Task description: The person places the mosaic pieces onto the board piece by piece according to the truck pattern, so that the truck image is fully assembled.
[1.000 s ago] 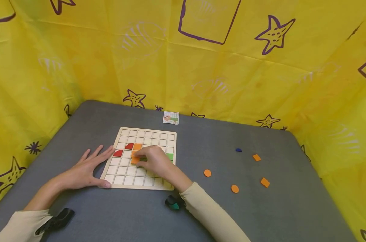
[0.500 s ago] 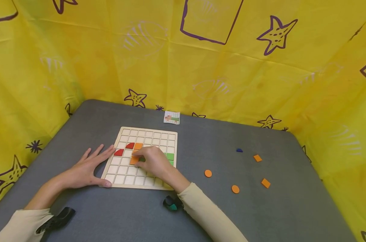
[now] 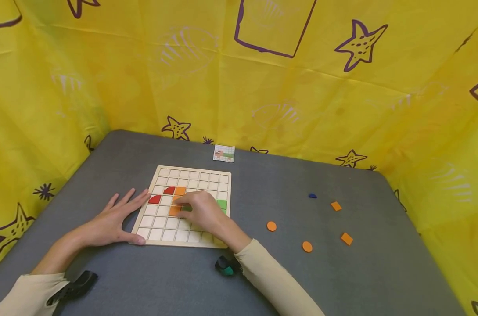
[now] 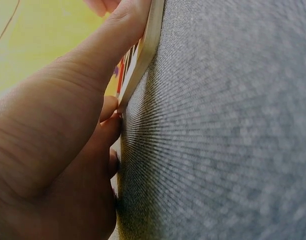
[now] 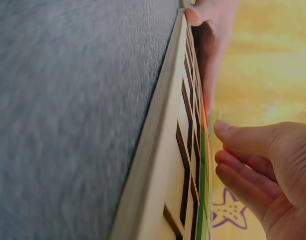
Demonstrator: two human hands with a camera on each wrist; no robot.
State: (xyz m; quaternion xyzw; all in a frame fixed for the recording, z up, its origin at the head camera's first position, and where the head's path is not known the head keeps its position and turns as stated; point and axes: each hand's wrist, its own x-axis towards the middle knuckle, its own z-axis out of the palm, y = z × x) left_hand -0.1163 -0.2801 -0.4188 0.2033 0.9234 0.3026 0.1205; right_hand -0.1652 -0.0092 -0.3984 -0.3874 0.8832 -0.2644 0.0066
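Note:
A wooden grid board (image 3: 165,242) lies on the grey table. Red quarter-circle tiles (image 3: 154,199), orange square tiles (image 3: 180,191) and green tiles (image 3: 222,204) sit in its cells. My left hand (image 3: 108,224) is spread at the board's left edge, fingertips and thumb at the rim. My right hand (image 3: 203,210) is over the middle of the board, bent fingers and thumb apart, right at the lower orange squares. In the right wrist view, no tile shows between its thumb (image 5: 247,139) and fingers. The hand partly hides the green tiles beneath.
To the right lie orange discs (image 3: 271,226), orange squares (image 3: 346,238) and a blue half-disc (image 3: 312,195). A small picture card (image 3: 224,153) with a coloured grid pattern lies behind the board. Yellow cloth (image 3: 262,87) with sea drawings hangs round the table's back and sides.
The lowest orange square has shifted slightly left and now sits straighter in its cell. The right hand has barely moved; the left hand stays at the board's edge.

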